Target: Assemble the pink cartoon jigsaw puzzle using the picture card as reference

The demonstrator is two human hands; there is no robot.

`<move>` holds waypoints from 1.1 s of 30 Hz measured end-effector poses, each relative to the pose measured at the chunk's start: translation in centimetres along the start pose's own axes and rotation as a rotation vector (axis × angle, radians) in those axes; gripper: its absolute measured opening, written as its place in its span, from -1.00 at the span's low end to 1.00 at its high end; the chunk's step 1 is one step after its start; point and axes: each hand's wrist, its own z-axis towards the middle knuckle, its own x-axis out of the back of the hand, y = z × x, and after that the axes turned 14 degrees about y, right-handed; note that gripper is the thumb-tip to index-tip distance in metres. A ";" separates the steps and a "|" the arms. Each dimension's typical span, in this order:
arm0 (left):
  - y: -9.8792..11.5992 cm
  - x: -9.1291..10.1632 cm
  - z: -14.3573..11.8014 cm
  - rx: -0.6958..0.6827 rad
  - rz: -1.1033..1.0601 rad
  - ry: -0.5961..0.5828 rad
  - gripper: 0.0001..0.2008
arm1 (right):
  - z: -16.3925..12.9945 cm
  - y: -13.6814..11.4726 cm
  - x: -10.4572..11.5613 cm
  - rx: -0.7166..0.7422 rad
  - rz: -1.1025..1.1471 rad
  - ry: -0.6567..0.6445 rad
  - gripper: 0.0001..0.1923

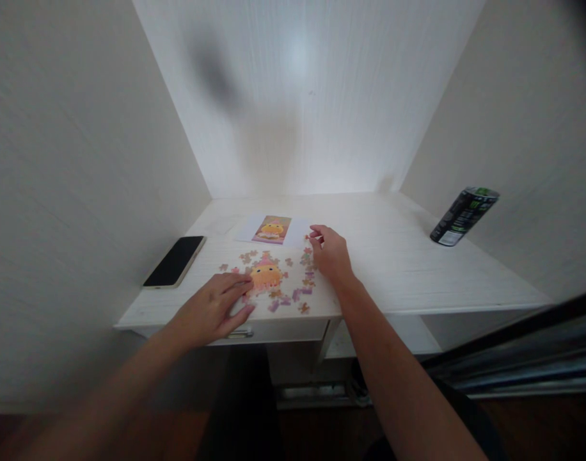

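Note:
A partly joined jigsaw puzzle [265, 275] with an orange figure lies near the front edge of a white desk [393, 262]. Several loose pieces [300, 298] are scattered around it. My left hand [215, 308] rests flat on the desk, fingertips touching the left edge of the joined part. My right hand [329, 253] is at the right of the loose pieces, thumb and forefinger pinched on a small pinkish puzzle piece [314, 235]. A reference picture [272, 229] of the same figure lies on white paper behind the puzzle.
A black phone [175, 260] lies face down at the desk's left edge. A dark drink can [464, 216] stands at the right, by the side wall. White walls enclose the desk on three sides. A drawer front [278, 330] sits under the front edge.

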 end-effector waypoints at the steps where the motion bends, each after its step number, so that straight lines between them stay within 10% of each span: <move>1: 0.0 0.0 0.0 0.001 -0.001 0.000 -0.63 | 0.0 -0.1 0.0 0.016 -0.003 -0.014 -0.68; 15: 0.5 0.0 -0.2 -0.001 0.041 0.037 -0.71 | -1.0 -1.8 0.0 0.328 -0.088 -0.325 -0.77; 33: 0.5 -0.1 -0.1 0.020 0.008 0.019 -0.69 | -1.4 -3.1 0.4 0.336 -0.026 -0.480 -0.79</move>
